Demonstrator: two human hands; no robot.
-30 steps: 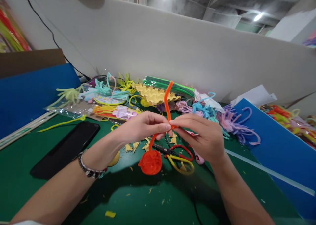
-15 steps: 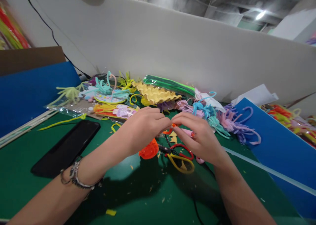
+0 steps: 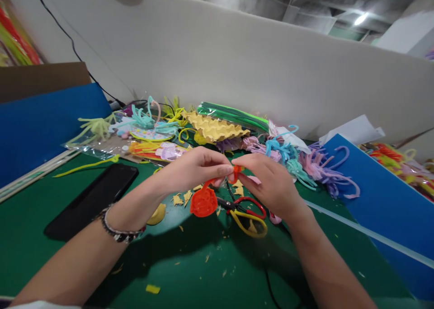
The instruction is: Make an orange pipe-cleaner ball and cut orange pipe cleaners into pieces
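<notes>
An orange pipe cleaner (image 3: 204,202), coiled at one end into a round fuzzy disc, hangs from my hands above the green table. My left hand (image 3: 206,166) pinches its upper strand between thumb and fingers. My right hand (image 3: 267,178) grips the small bent orange end, its fingers partly hiding that piece. The disc dangles just below my left fingers. Under my hands lie scissors (image 3: 249,216) with red and yellow handles, their blades pointing left. Torn yellowish scraps (image 3: 178,199) are scattered around them.
A black phone (image 3: 91,200) lies at left. Bundles of pastel pipe cleaners (image 3: 325,169), a wavy yellow cardboard piece (image 3: 215,127) and a bag of green stems (image 3: 233,117) line the back. Blue panels (image 3: 379,200) stand at both sides, before a pale wall (image 3: 217,56).
My left wrist has turned, showing the thumb and more of the orange strand. The coiled disc is now seen more fully. My right hand has shifted slightly left.
</notes>
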